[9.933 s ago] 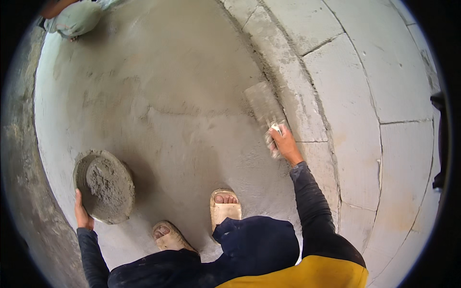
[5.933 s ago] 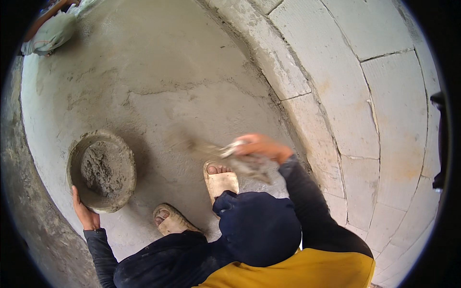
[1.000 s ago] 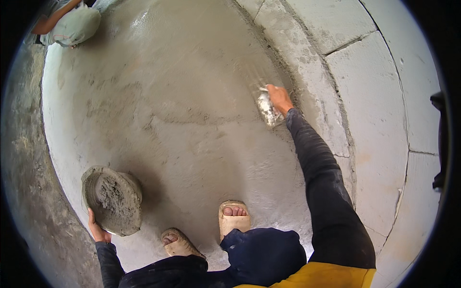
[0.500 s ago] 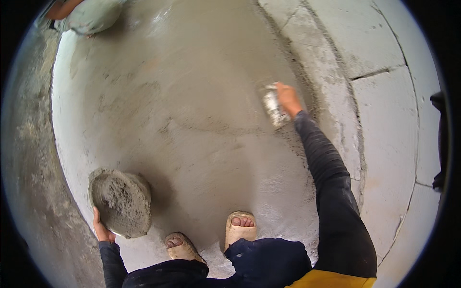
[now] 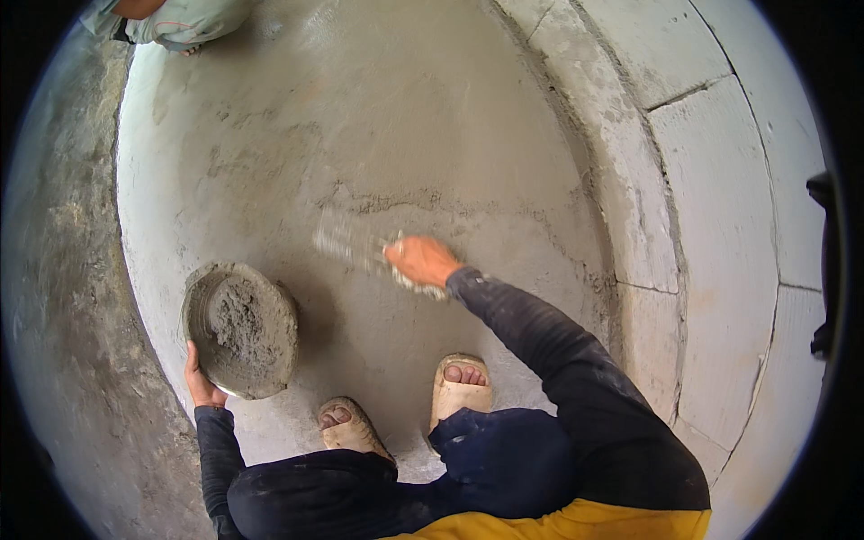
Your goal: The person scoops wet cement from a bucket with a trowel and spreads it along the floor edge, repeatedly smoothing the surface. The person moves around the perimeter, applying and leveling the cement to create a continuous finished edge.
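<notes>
My right hand is closed round the handle of a plastering trowel, whose flat blade is smeared by motion against the wet mortar surface. A rough ridge of mortar runs just beyond the blade. At the left, my left hand grips the near rim of a round, mortar-crusted pan. The pan tilts toward me, and grey mortar lies inside it. The fingers under the pan are hidden; the thumb shows on the rim.
My sandalled feet stand on the grey surface below the trowel. Pale blocks with cracked joints line the right side. A rough, stained strip runs along the left. Part of another person shows at the upper left.
My right hand has swept the trowel leftward and nearer to me, from the right edge to the middle. The pan sits slightly higher in view, still in my left hand.
</notes>
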{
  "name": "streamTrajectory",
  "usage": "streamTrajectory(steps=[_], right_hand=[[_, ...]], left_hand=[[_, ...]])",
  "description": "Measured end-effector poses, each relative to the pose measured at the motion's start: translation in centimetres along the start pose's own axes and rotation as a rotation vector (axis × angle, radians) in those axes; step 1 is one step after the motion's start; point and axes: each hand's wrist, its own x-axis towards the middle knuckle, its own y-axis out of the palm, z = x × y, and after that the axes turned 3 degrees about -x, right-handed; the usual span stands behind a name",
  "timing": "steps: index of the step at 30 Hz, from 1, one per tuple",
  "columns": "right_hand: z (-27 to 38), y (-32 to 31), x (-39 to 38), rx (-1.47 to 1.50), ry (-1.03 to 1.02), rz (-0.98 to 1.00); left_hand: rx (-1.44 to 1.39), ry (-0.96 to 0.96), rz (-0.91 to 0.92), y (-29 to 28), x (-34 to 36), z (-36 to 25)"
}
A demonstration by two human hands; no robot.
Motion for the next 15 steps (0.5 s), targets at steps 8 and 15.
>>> streamTrajectory(steps=[8, 15], right_hand=[[1.6, -5.6, -13.5, 0.032, -0.154, -0.291], [17.3, -4.3, -11.9, -0.727, -0.628, -0.369]], left_hand=[[0.014, 0.075, -0.055, 3.4, -1.9, 0.2], [0.033, 0.272, 0.070, 11.7, -5.2, 1.4]])
